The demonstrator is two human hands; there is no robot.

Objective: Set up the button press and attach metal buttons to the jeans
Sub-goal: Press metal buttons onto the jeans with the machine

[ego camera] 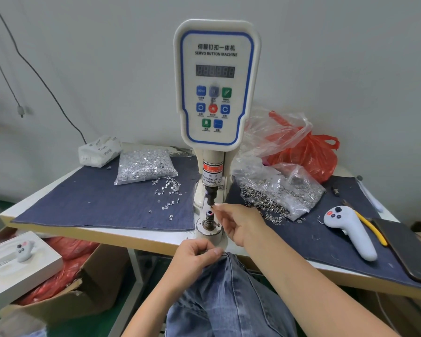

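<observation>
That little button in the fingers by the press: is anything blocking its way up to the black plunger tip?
Nothing visible does. The right hand pinches the small button just beside the black upper die, above the lower die post. The jeans lie lower, gripped by the left hand.

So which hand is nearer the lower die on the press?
Right. The right hand has its fingers just beside the lower die, pinching something small near its top. The left hand is lower, at the table edge, gripping the jeans.
</observation>
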